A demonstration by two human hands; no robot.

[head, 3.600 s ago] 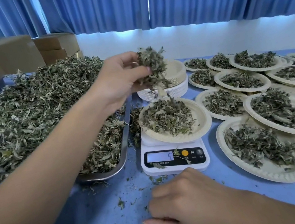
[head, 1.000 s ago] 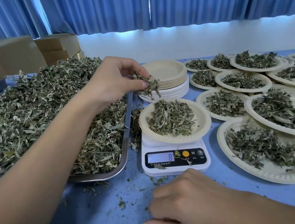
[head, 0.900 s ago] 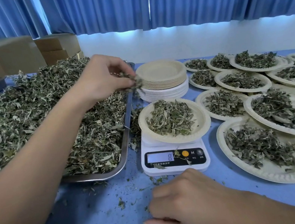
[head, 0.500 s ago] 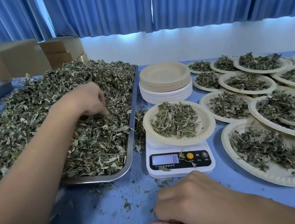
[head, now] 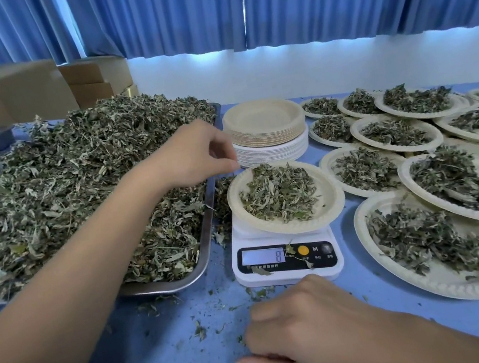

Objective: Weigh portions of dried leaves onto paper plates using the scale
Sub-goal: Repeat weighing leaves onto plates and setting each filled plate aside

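While my left hand (head: 192, 154) hovers over the near corner of the steel tray (head: 206, 238), its fingers (head: 222, 165) are drawn together at the tips, just beside the rim of the paper plate (head: 329, 207) on the scale (head: 289, 271). I cannot tell whether any leaf is pinched between them. My right hand (head: 315, 328) rests palm down on the bench (head: 166, 354) in front of the scale, loosely curled and holding nothing.

The portion of dried leaves (head: 278, 193) is heaped on that plate. The display (head: 262, 256) reads 8.

Risks noted:
- Fingertip brushes the plate rim: reading jumps and I judge the portion wrongly.
- Too large a pinch: likely overshoot, since the leaves are light and clump together.
- Release too far left: leaves fall into the gap between tray and scale, where spill already lies.
- Leaf scraps (head: 288, 249) sit on the scale face beside the digits: they may hide part of the number, so I could misread it.
- Plate overhangs the platform and sits close to the nearest filled plate (head: 329, 162). Contact cannot be judged. If they lean on each other, the weight reads false.
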